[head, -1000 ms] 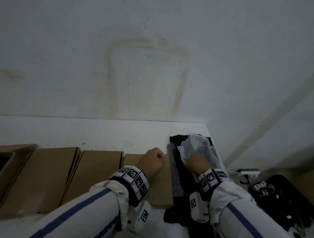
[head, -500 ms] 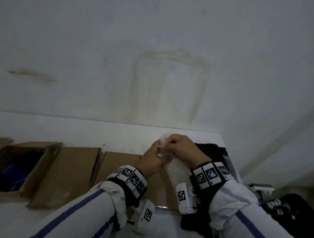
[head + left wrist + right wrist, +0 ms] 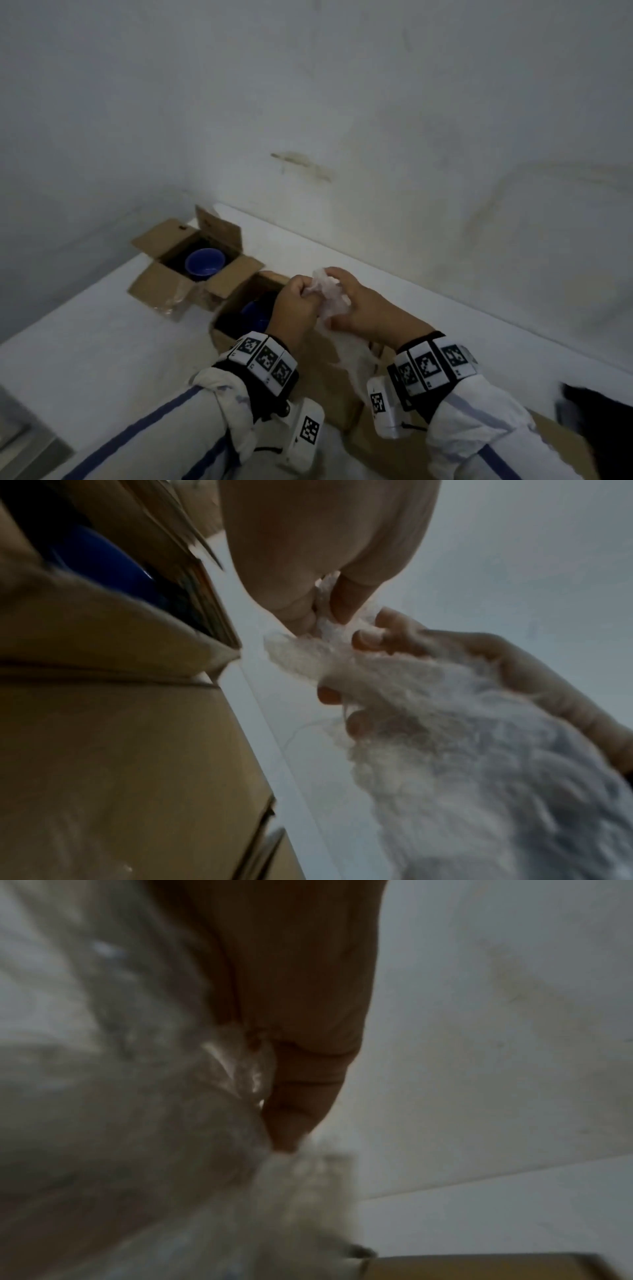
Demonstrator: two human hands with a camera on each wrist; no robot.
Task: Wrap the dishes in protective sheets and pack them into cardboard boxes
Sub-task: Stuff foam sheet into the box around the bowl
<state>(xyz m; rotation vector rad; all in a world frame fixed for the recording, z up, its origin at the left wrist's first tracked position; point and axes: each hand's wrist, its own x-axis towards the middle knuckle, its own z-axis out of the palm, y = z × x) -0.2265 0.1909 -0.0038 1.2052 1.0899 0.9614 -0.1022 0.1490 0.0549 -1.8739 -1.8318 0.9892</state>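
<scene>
translucent bubble wrap sheet (image 3: 327,296) hangs bunched between our two hands, raised above the nearer open cardboard box (image 3: 236,310). our left hand (image 3: 296,308) pinches its top edge between thumb and curled fingers. our right hand (image 3: 368,313) grips it alongside, fingers curled round the plastic, knuckles up. a blue bowl (image 3: 204,266) sits inside the farther box (image 3: 191,255).

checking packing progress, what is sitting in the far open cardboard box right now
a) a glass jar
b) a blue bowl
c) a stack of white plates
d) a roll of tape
b: the head view shows a blue bowl standing unwrapped inside the far open box, while the left hand and the right hand both pinch a protective sheet nearer the camera.
</scene>
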